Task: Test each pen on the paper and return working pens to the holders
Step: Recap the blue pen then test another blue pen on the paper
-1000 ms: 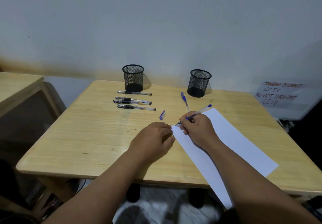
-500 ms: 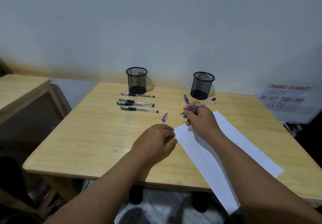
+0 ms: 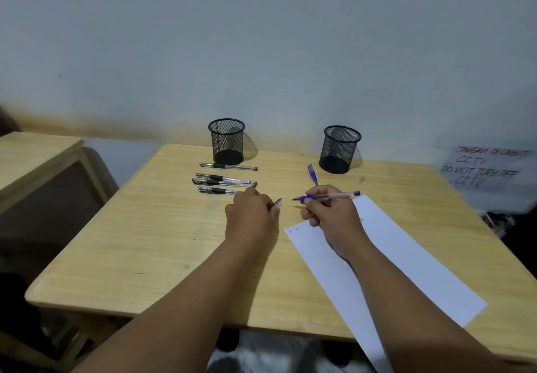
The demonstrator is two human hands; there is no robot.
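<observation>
Head view: right hand [image 3: 331,213] grips blue pen [image 3: 328,197]; left hand [image 3: 251,215] fingers curled, pinching blue cap [image 3: 277,202]

The right hand [image 3: 331,213] has lifted the blue pen [image 3: 328,197] off the paper [image 3: 406,256], where its tip was pressed a second ago; the pen now lies nearly level above the counter [image 3: 145,242], tip pointing left. A small blue scribble [image 3: 293,230] shows at the paper's near corner. The left hand [image 3: 251,215] has left the paper's edge and moved forward to pinch the blue cap [image 3: 277,202], which earlier lay alone.
</observation>
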